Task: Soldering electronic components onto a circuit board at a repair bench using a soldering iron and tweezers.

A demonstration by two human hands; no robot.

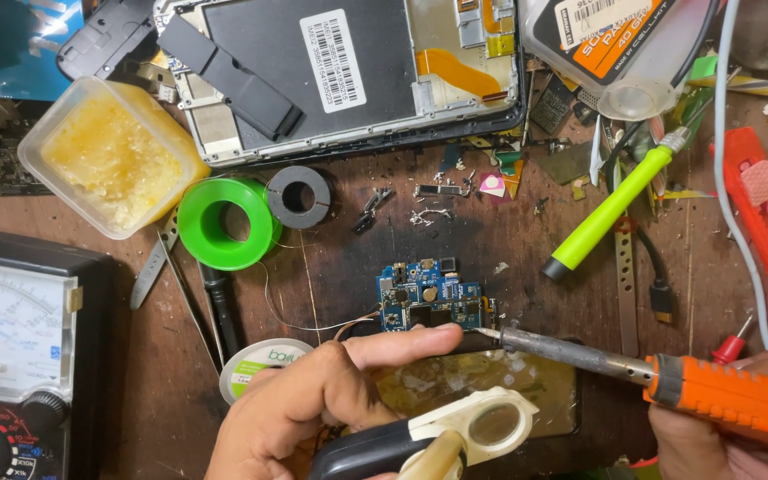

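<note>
The left hand [313,400] is resting low on the bench, its forefinger stretched rightward so that the tip is pressing on the lower edge of the board [430,296], a small blue circuit board lying flat at the middle of the wooden bench [526,231]. Its remaining fingers are curling around the dark handle of a loupe [482,427], whose cream frame and round lens are pointing right, just below the forefinger. The right hand [722,440] is entering from the lower right corner with its fingers closed around the orange grip of the iron [633,373]. The iron's grey shaft is slanting up and left, and its tip is touching the board's lower right corner, just beside the left forefinger tip. A thin wire [300,322] is trailing from the board's left side.

Above the board, an opened tablet [348,71] is lying face down. A tub [108,156] of yellow paste is sitting at upper left, with a green spool [224,222] and a grey ring [299,197] just beside it. A multimeter [20,356] is occupying the lower left. A lime-green tool [611,209] is lying diagonally right of the board, and an orange cutter [762,209] is lying near the right edge.
</note>
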